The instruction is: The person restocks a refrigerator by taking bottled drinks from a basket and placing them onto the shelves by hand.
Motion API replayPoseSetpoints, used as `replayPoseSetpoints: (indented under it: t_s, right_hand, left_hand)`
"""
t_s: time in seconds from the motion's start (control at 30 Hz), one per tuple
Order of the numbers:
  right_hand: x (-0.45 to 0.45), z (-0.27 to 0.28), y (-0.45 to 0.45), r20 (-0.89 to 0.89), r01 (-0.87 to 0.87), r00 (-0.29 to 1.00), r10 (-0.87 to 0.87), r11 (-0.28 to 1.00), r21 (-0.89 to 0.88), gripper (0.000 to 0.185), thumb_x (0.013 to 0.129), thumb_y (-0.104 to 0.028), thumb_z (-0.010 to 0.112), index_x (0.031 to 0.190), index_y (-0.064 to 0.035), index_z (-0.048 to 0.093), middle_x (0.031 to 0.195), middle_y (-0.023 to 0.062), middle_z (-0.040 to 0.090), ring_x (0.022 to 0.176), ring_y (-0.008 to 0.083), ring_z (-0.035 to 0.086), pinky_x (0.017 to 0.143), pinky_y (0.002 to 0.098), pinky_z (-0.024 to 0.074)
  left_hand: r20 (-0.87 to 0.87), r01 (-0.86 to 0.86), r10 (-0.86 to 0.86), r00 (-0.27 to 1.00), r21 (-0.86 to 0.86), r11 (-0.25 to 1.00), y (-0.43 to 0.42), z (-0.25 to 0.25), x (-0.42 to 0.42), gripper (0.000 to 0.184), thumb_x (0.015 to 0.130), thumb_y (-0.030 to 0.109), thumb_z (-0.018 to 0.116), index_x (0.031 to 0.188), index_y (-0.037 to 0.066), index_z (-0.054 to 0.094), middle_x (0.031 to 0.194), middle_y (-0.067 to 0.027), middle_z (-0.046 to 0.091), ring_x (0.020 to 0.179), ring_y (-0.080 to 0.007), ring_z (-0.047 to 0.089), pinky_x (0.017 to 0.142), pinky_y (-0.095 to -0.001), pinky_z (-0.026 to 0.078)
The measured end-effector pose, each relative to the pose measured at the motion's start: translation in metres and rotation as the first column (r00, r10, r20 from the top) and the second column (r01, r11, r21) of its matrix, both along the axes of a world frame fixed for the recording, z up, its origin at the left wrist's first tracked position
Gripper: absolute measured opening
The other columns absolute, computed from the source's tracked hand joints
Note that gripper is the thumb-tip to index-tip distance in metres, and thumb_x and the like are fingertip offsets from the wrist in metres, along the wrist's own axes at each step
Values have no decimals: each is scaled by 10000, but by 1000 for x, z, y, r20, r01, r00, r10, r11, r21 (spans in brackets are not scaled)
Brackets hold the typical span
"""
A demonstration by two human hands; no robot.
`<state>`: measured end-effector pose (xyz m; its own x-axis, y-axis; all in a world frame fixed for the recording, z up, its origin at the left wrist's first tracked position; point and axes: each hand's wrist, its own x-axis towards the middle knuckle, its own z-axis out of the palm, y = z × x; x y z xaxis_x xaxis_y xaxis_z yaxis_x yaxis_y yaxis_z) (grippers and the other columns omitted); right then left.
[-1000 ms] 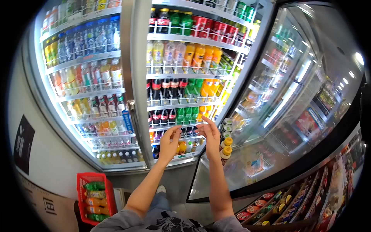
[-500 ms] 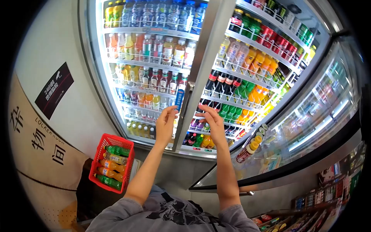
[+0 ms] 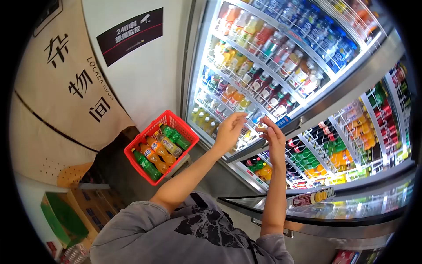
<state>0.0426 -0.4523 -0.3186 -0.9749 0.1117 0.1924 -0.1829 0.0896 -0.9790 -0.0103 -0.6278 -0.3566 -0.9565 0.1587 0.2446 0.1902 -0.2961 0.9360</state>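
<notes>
Red basket (image 3: 147,133) stands left of a lit drinks fridge (image 3: 343,90)

Bare and slightly bent at the elbow, the left arm slants up to the right; its left hand (image 3: 230,132) hangs before the lower shelves with the fingers loosely curled and the thumb a little apart from them. To its right, the right forearm rises nearly straight. The right hand (image 3: 273,140) has its fingers bent and spread, the tips turned toward the left hand without touching it. In view they lie just beside a blue strip (image 3: 281,126) on the fridge's frame; whether they touch it I cannot tell.

Steel-framed and brightly lit inside, the fridge fills the upper right, tilted in view, with a glass door (image 3: 365,204) standing out from its right section.

At far left, a green box (image 3: 66,218) leans near cardboard boxes (image 3: 93,207); their contents cannot be made out. The basket holds, left to right, a green bottle (image 3: 147,165), two orange bottles (image 3: 159,150), a clear bottle (image 3: 169,144) and more green, possibly two bottles, at the end. In the fridge's left section are rows of pale yellow, dark and blue bottles; the right section holds green bottles (image 3: 306,159), orange bottles (image 3: 340,157) and red cans (image 3: 387,115).
</notes>
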Motion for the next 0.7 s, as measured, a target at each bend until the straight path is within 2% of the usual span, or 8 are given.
replayPoseSetpoints:
  t_s: [0.07, 0.13, 0.23, 0.27, 0.4, 0.5, 0.63, 0.7]
  right_hand:
    - [-25, -8, -17, 14, -71, 997, 71, 997, -33, 425, 1016, -231, 495, 1378, -7, 490, 1178, 139, 656, 998, 183, 656, 821, 278, 494]
    - [-43, -8, -42, 40, -149, 988, 150, 988, -27, 416, 1015, -241, 497, 1365, -17, 505, 1159, 131, 662, 1000, 177, 650, 828, 281, 495]
    - [-73, -20, -72, 84, -278, 956, 281, 959, -49, 408, 1011, -239, 500, 1362, -31, 512, 1156, 116, 664, 995, 167, 647, 844, 274, 491]
    - [-81, -23, -81, 93, -302, 948, 305, 952, -44, 406, 1012, -239, 501, 1358, -28, 514, 1157, 117, 664, 995, 166, 646, 845, 276, 492]
    - [-115, -34, -120, 124, -380, 914, 387, 922, -71, 381, 1023, -219, 488, 1347, -21, 526, 1142, 112, 671, 986, 152, 643, 823, 272, 487]
    - [-140, -43, -150, 135, -426, 890, 436, 899, -100, 379, 1023, -225, 487, 1340, -23, 532, 1137, 109, 670, 982, 153, 645, 827, 277, 493]
    - [-164, -64, -186, 166, -493, 847, 505, 863, -108, 363, 1023, -218, 483, 1327, -31, 547, 1137, 102, 670, 971, 147, 646, 827, 277, 499]
    - [-181, -85, -201, 185, -522, 824, 535, 845, -116, 350, 1024, -203, 479, 1323, -36, 554, 1135, 97, 671, 962, 145, 646, 830, 276, 500]
  left_hand:
    - [21, -35, 35, 999, 17, 999, -13, -19, -16, 232, 981, 114, 537, 1186, 46, 619, 939, -95, 701, 812, -117, 637, 704, -258, 494]
    - [63, -69, 68, 996, 17, 997, -31, -27, -27, 225, 979, 110, 538, 1176, 40, 623, 940, -92, 700, 819, -120, 643, 708, -257, 496]
    - [38, -143, 143, 989, -3, 990, -60, -29, -43, 226, 977, 104, 539, 1177, 37, 620, 962, -89, 694, 843, -133, 647, 730, -255, 493]
    - [129, -88, 82, 988, 45, 995, -72, -29, -45, 260, 985, 111, 509, 1208, 10, 596, 1068, -58, 650, 907, -121, 595, 830, -258, 474]
    - [116, -215, 220, 969, -50, 975, -121, -47, -67, 278, 991, 126, 487, 1220, 10, 593, 1051, -59, 654, 906, -129, 594, 845, -265, 464]
    - [109, -331, 338, 935, -71, 941, -160, -65, -80, 272, 979, 117, 503, 1224, 52, 603, 1026, -90, 667, 916, -140, 613, 776, -268, 480]
    - [186, -429, 435, 881, -72, 900, -205, -80, -81, 268, 986, 129, 496, 1214, 33, 602, 1022, -80, 660, 900, -137, 607, 790, -258, 473]
    - [233, -460, 456, 859, -39, 887, -221, -90, -78, 266, 1010, 148, 468, 1215, 39, 598, 985, -11, 635, 816, -62, 530, 737, -210, 438]
